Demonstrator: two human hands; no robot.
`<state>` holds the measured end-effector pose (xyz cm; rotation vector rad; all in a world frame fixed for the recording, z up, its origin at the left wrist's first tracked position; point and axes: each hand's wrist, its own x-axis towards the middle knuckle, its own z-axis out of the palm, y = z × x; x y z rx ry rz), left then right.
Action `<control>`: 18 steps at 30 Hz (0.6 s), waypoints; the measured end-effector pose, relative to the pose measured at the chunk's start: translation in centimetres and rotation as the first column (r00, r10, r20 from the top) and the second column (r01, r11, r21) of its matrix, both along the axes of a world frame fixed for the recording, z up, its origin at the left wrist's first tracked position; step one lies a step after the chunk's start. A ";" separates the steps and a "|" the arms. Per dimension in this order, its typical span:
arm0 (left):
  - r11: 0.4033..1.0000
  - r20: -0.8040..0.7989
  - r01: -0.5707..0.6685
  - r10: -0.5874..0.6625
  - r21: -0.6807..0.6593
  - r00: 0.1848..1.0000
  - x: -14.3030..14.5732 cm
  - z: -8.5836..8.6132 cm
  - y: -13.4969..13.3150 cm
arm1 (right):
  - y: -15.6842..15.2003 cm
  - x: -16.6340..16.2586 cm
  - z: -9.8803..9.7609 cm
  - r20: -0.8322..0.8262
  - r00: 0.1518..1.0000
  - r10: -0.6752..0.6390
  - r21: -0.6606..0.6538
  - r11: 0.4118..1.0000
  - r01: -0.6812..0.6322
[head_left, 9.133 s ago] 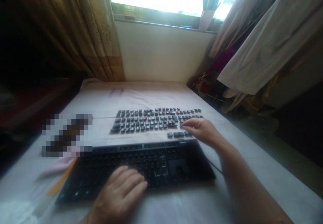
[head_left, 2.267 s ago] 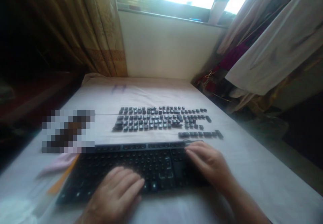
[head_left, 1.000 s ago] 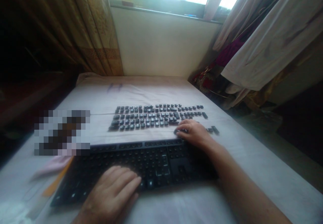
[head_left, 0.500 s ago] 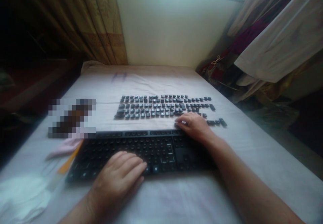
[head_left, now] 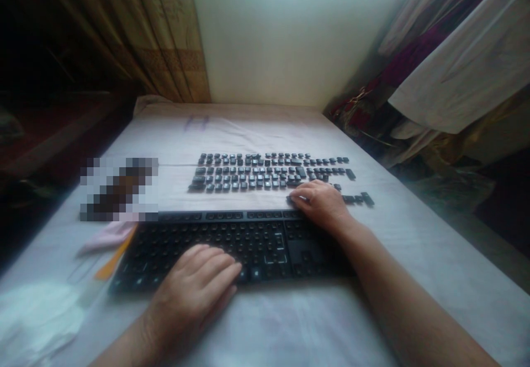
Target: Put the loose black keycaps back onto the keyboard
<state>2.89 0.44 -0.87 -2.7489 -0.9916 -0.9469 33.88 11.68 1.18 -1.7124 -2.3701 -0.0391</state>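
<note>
A black keyboard (head_left: 248,240) with many bare key positions lies in front of me on the sheet-covered surface. My left hand (head_left: 196,287) rests over its front left part, fingers together on top and thumb by the front edge. Beyond the keyboard's rear edge, my right hand (head_left: 321,204) has thumb and index finger closed at a dark keycap (head_left: 290,200), partly covered by the fingertips. Loose black keycaps (head_left: 240,178) lie in rows behind the keyboard, and a few more keycaps (head_left: 366,199) sit to the right of my right hand.
Left of the keyboard are a blurred-out dark object (head_left: 120,190), a pink cloth (head_left: 105,237), an orange strip (head_left: 116,256) and a crumpled white cloth (head_left: 37,323). A curtain (head_left: 174,36) and wall (head_left: 265,41) stand behind; hanging clothes (head_left: 467,74) are at the right.
The view has tilted slightly, so the scene sits a little differently. My right fingertips are at nearly the same spot by the keycap, and my left hand stays on the keyboard.
</note>
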 end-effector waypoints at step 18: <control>0.994 0.071 -0.012 0.004 0.111 0.997 0.0 -1.0 0.3 | 0.4 -0.2 0.4 -0.070 0.997 -0.022 -0.064 0.998 0.017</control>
